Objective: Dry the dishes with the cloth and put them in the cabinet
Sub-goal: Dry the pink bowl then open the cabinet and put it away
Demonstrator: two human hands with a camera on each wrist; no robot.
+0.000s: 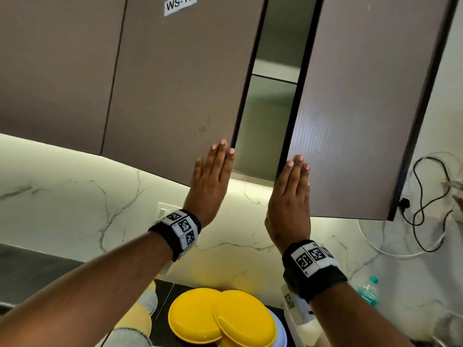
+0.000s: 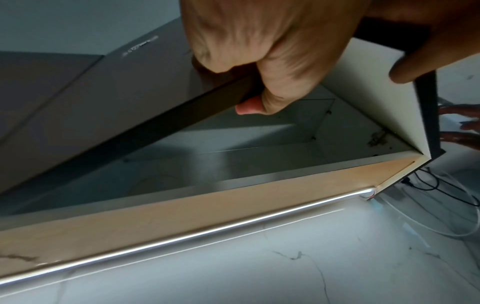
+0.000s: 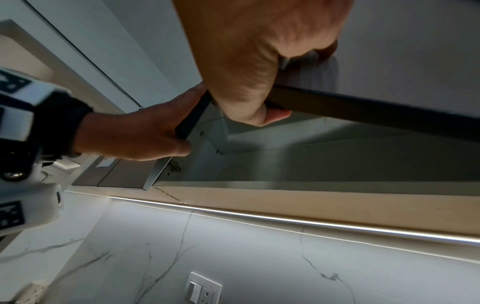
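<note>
— While both doors of the cabinet (image 1: 275, 78) stand partly ajar, where are the hands placed?

— The left hand (image 1: 210, 186) is laid against the lower right corner of the left door (image 1: 175, 83), and the right hand (image 1: 290, 204) against the lower left corner of the right door (image 1: 363, 108). Straight fingers (image 1: 220, 156) are pressed flat on the door fronts.

— Is anything actually gripped?

— Yes. In the left wrist view the left thumb (image 2: 249, 108) is hooked behind the dark edge of the left door, so that the edge is pinched between thumb and palm. The same is seen in the right wrist view, where the right thumb (image 3: 275, 115) is curled behind the dark edge of the right door.

— What can be made out inside?

— A shelf (image 1: 274, 77) is seen through the gap between the doors; nothing on it can be told.

— And where are the dishes?

— Two yellow plates (image 1: 195, 316) are stacked, overlapping, on a pale blue plate (image 1: 280, 329) down on the dark counter (image 1: 162, 291), well below the hands. A yellow and grey striped cloth (image 1: 140, 319) is lain just to their left.

— What else is shown?

— A white label (image 1: 179, 3) is stuck near the top of the left door. A bottle (image 1: 369, 291) with a teal cap is stood to the right by the marble wall, and a black cable (image 1: 423, 196) is hung in loops beside the right door.
</note>
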